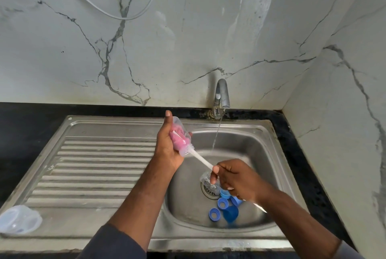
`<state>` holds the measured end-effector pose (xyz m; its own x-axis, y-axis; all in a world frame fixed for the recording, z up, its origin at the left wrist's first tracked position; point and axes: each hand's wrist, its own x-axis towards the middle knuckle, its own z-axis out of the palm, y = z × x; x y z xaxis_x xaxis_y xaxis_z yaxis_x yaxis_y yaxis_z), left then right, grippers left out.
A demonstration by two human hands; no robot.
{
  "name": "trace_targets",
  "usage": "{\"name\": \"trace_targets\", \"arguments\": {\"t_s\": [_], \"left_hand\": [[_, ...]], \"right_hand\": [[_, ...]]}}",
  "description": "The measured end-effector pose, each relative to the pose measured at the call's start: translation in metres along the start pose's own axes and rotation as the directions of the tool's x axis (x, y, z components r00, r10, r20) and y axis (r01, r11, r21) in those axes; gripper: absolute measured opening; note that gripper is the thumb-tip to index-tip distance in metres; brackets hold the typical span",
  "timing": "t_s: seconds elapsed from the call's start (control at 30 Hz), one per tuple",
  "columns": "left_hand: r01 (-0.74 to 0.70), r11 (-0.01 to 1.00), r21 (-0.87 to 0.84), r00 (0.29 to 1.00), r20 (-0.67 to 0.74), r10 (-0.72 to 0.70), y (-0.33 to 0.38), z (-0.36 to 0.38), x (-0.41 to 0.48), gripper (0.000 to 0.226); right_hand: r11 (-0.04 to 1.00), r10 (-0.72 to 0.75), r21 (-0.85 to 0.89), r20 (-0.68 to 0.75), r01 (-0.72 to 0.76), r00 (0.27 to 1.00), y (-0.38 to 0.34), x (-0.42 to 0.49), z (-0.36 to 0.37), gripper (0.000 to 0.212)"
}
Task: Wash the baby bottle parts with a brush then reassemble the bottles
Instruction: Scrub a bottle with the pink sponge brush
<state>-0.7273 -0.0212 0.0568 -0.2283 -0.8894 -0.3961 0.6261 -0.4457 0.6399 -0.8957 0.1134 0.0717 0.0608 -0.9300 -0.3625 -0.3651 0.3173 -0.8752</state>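
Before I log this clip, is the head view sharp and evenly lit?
Head view: not fully. Bright glare streaks the white marble wall; the wide lens bows the stainless steel sink; the right hand and the white brush handle it grips are slightly motion-smeared; the left hand holding the clear plastic bottle is sharper; the blue plastic parts in the basin look soft.

Nothing readable is showing here: no lettering, number or brand is coming through on the stainless steel sink [104, 227], and the clear plastic baby bottle [180, 139] above it is blurring too much to read.
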Motion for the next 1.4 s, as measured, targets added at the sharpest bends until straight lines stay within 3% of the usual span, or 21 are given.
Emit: {"name": "trace_targets", "arguments": {"t_s": [0.07, 0.17, 0.23, 0.33, 0.4, 0.5, 0.57, 0.67, 0.73, 0.8, 0.83, 0.9, 0.93, 1.0, 1.07, 1.17, 1.23, 1.27, 1.33, 1.4], "left_hand": [[-0.006, 0.999, 0.036, 0.999, 0.039, 0.005, 0.001, 0.003, 0.001, 0.043], [-0.022, 0.998, 0.054, 0.995, 0.098, 0.017, 0.001, 0.000, 0.002, 0.066], [-0.025, 0.999, -0.022, 0.996, 0.084, 0.026, -0.001, -0.005, 0.004, 0.079], [0.064, 0.980, -0.187, 0.992, 0.118, -0.042, -0.005, -0.007, 0.002, 0.064], [0.124, 0.983, -0.139, 0.990, 0.078, -0.113, -0.005, -0.002, 0.001, 0.064], [0.160, 0.981, 0.112, 0.987, -0.042, -0.156, -0.003, 0.004, 0.001, 0.075], [0.195, 0.962, 0.193, 0.980, -0.073, -0.184, 0.001, 0.004, -0.002, 0.065], [0.213, 0.965, 0.154, 0.975, -0.097, -0.200, 0.001, -0.001, 0.000, 0.048], [0.219, 0.971, 0.099, 0.972, -0.110, -0.208, -0.004, -0.002, 0.003, 0.046], [0.207, 0.977, 0.052, 0.973, -0.116, -0.200, -0.011, 0.001, 0.003, 0.051], [0.188, 0.982, 0.036, 0.977, -0.113, -0.183, -0.012, 0.004, 0.002, 0.055], [0.156, 0.987, -0.019, 0.986, -0.061, -0.157, -0.014, 0.009, -0.002, 0.059], [0.143, 0.988, -0.056, 0.989, -0.023, -0.144, -0.014, 0.012, -0.004, 0.058], [0.103, 0.988, -0.112, 0.995, 0.018, -0.102, -0.013, 0.014, -0.004, 0.054], [0.084, 0.985, -0.147, 0.996, 0.004, -0.084, -0.012, 0.014, -0.002, 0.049], [0.054, 0.995, -0.079, 0.997, -0.048, -0.058, -0.013, 0.013, 0.001, 0.053], [0.036, 0.998, -0.048, 0.999, -0.039, -0.038, -0.017, 0.010, 0.002, 0.053], [0.027, 0.999, -0.047, 0.999, -0.027, -0.029, -0.018, 0.007, 0.002, 0.049], [0.027, 0.998, -0.063, 1.000, 0.005, -0.027, -0.018, 0.005, 0.000, 0.038], [0.054, 0.993, -0.109, 0.998, 0.050, -0.049, -0.018, 0.004, -0.001, 0.038]], "right_hand": [[0.994, -0.002, 0.110, 0.028, -0.001, 1.000, 0.002, 0.001, -0.002, 0.038], [0.997, -0.065, -0.036, -0.040, 0.063, 0.997, -0.002, 0.001, -0.005, 0.036], [0.999, -0.034, -0.008, -0.036, 0.034, 0.999, -0.008, 0.000, -0.012, 0.040], [0.982, 0.075, 0.160, 0.142, -0.098, 0.987, -0.011, -0.003, -0.017, 0.044], [0.984, 0.096, 0.140, 0.097, -0.110, 0.991, -0.009, -0.001, -0.014, 0.040], [0.983, -0.028, -0.185, -0.124, 0.005, 0.992, -0.001, 0.004, -0.010, 0.018], [0.886, -0.137, -0.459, -0.145, 0.057, 0.980, 0.004, 0.005, -0.010, 0.011], [0.724, -0.199, -0.690, -0.238, -0.022, 0.951, 0.009, 0.006, -0.013, 0.011], [0.674, -0.189, -0.735, -0.260, -0.067, 0.947, 0.007, 0.005, -0.008, 0.016], [0.831, -0.074, -0.554, -0.213, -0.058, 0.974, 0.006, 0.007, 0.000, 0.023], [0.947, 0.027, -0.311, -0.173, -0.081, 0.985, 0.005, 0.007, 0.003, 0.028], [0.973, 0.175, 0.157, -0.011, -0.171, 0.985, 0.003, 0.004, -0.002, 0.034], [0.949, 0.171, 0.259, 0.056, -0.180, 0.984, 0.003, 0.003, -0.006, 0.034], [0.958, 0.115, 0.259, 0.048, -0.123, 0.992, 0.003, 0.002, -0.010, 0.025], [0.988, 0.061, 0.146, -0.112, -0.044, 0.992, 0.004, 0.005, -0.010, 0.016], [0.981, -0.102, -0.188, -0.322, 0.042, 0.941, 0.007, 0.013, -0.009, 0.012], [0.890, -0.200, -0.456, -0.353, 0.019, 0.914, 0.012, 0.016, -0.012, 0.013], [0.861, -0.224, -0.508, -0.334, 0.025, 0.916, 0.012, 0.016, -0.011, 0.016], [0.932, -0.166, -0.357, -0.261, 0.065, 0.951, 0.010, 0.014, -0.006, 0.026], [0.999, 0.000, 0.048, -0.134, 0.007, 0.991, 0.007, 0.009, -0.005, 0.032]]}}
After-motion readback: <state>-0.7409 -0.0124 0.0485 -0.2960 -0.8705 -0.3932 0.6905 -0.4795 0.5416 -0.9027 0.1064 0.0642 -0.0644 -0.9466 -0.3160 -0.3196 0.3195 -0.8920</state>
